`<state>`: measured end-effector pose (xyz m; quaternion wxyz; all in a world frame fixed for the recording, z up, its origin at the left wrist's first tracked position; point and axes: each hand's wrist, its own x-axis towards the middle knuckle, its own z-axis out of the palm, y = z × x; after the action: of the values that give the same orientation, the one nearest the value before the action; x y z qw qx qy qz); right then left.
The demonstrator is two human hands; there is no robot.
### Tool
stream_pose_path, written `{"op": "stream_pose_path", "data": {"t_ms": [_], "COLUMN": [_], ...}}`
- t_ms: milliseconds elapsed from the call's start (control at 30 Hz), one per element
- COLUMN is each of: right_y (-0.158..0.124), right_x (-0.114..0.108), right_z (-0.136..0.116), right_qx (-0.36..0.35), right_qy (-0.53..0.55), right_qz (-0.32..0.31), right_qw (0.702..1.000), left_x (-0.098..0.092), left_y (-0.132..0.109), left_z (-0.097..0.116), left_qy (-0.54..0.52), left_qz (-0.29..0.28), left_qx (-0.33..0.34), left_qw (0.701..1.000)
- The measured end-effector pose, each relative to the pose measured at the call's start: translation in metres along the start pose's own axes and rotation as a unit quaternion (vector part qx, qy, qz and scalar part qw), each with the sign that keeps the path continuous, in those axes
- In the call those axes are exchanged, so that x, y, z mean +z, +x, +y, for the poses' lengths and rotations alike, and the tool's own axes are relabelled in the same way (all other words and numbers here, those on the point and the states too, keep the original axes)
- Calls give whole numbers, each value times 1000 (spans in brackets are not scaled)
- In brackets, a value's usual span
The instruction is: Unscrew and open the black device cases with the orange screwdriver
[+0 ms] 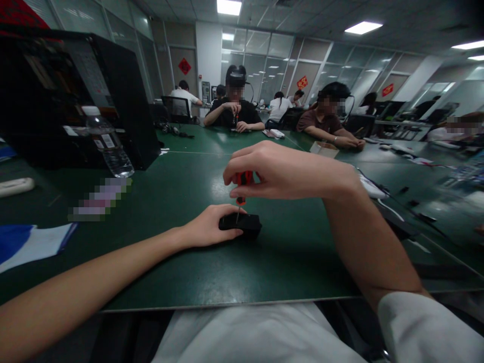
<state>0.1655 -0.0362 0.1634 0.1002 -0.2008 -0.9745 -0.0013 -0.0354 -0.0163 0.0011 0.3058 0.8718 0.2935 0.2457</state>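
Green table [196, 282]: capped bottle [112, 150], contents unclear; screwdriver [241, 200] upright on black block [251, 224].

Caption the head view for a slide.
Right hand holds a screwdriver to a black box held by the left hand.

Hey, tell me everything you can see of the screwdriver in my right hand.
The screwdriver has a red-orange and black handle that looks like plastic, and a thin shaft that looks like metal. It stands nearly upright, leaning slightly, shaft down, with its lower end at the top of the black block on the green table. The right hand grips the handle, hiding part of it. The tip is too small to make out.
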Motion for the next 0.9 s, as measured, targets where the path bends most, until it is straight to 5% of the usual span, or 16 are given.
{"op": "stream_pose_path", "data": {"t_ms": [433,733,900], "right_y": [0,-20,-18], "right_x": [1,-12,-9], "right_z": [1,21,29], "right_qx": [28,147,157], "right_qy": [-14,-65,-40], "right_qz": [-17,-14,-51], "right_qw": [999,987,985], "left_x": [0,0,0], "left_y": [0,0,0], "left_z": [-1,-4,-4], "left_qy": [5,25,27], "left_qz": [1,0,0], "left_qx": [7,49,48], "left_qw": [1000,998,998]}}
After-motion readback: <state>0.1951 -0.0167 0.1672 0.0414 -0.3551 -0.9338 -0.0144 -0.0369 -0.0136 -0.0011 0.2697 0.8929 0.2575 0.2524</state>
